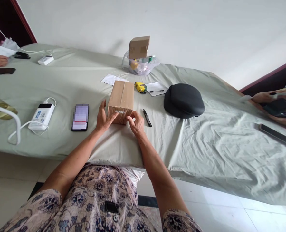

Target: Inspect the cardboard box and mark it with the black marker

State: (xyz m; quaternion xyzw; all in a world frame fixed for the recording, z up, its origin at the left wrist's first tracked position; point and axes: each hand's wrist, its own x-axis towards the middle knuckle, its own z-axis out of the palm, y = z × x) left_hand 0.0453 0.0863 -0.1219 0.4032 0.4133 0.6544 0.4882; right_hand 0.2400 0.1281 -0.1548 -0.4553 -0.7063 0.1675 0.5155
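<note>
A small brown cardboard box [121, 91], closed with shiny tape along its top and front, stands on the cloth in front of me. My left hand [102, 118] is open at its left side, thumb stretched across the front face and fingers pointing up beside it. At the front right edge, my right hand [136, 123] is closed, with thumb and index finger bent against the box. Whether a tape end lies between those fingertips is too small to tell. Just right of that hand lies a black marker [147, 118]. Pale printing shows on the front tape.
Left of the box are a phone [80, 117] and a white power bank [42, 116] with cable. Behind stand a yellow tape measure [140, 87] and a clear basket [144, 68] bearing another box [138, 47]. A black case [184, 100] sits right. Other people's hands show at both sides.
</note>
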